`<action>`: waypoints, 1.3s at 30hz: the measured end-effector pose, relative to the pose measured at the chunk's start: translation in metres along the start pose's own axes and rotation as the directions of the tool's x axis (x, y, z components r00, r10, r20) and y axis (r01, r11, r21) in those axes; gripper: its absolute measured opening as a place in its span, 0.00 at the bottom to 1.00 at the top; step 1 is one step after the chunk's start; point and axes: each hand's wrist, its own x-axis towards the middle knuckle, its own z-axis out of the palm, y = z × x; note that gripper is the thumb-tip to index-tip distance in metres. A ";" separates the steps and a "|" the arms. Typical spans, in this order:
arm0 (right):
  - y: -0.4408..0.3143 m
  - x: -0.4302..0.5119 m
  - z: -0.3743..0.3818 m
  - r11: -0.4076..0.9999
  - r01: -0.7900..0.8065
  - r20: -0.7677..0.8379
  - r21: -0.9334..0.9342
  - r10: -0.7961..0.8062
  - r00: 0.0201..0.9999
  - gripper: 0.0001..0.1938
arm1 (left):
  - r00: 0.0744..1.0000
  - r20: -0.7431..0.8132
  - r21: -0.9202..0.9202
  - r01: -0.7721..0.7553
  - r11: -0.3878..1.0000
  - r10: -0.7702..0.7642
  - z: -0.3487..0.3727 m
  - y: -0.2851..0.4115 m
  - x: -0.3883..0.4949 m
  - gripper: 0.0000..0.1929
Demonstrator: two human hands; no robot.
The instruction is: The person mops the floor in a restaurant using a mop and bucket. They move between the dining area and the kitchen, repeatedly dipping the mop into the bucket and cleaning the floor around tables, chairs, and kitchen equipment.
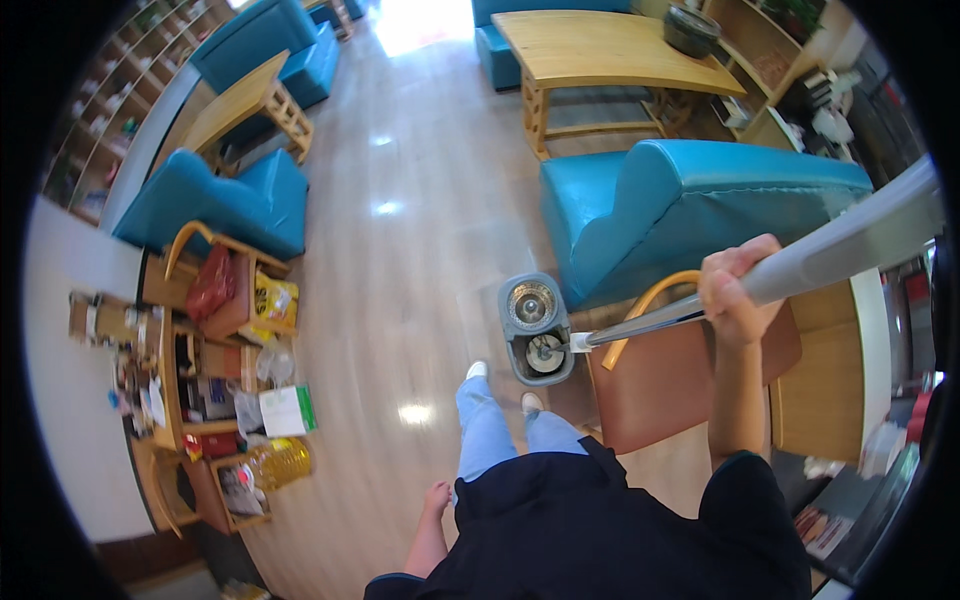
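A long mop handle [814,262], grey above and shiny metal below, slants down from the upper right in the head view. My right hand [739,289] is closed around it. Its lower end, with a white joint, reaches into the front compartment of a grey spin-mop bucket [508,349], where a round mop head [545,354] sits. The bucket's other compartment has a round metal spin basket [532,304]. The bucket stands on the wood-look floor just ahead of my feet. Low beside my thigh hangs my left hand [439,495], away from the mop; its fingers look curled, but their inner side is hidden.
A chair with a brown seat [652,382] and a blue booth bench [600,217] flank the bucket on the right. Wooden tables [600,45] stand farther off. Along the left wall are chairs, a cluttered shelf, a white-and-green box [285,411] and a large oil bottle [279,463].
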 end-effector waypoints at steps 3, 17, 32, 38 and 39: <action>0.028 -0.005 0.014 0.995 -0.066 -0.146 -0.074 0.054 0.988 0.10 | 0.988 0.032 0.076 -0.151 0.986 0.149 -0.026 0.068 0.045 0.20; 0.024 -0.021 0.036 0.982 -0.115 -0.051 -0.151 0.108 0.993 0.14 | 0.782 0.406 0.439 -0.621 0.649 0.473 -0.042 0.401 0.172 0.17; -0.019 -0.073 0.094 -0.147 -0.384 -0.276 -0.912 -0.474 0.836 0.13 | 0.418 0.902 0.338 -0.839 0.426 0.106 0.139 0.383 0.101 0.20; -0.054 -0.030 0.087 0.835 -0.122 -0.685 -0.536 -0.345 0.642 0.08 | 0.521 0.848 0.455 -0.808 0.375 0.095 0.195 0.387 0.062 0.31; -0.054 -0.023 0.087 0.818 -0.155 -0.709 -0.554 -0.366 0.603 0.08 | 0.577 0.815 0.495 -0.735 0.464 0.044 0.201 0.391 0.052 0.32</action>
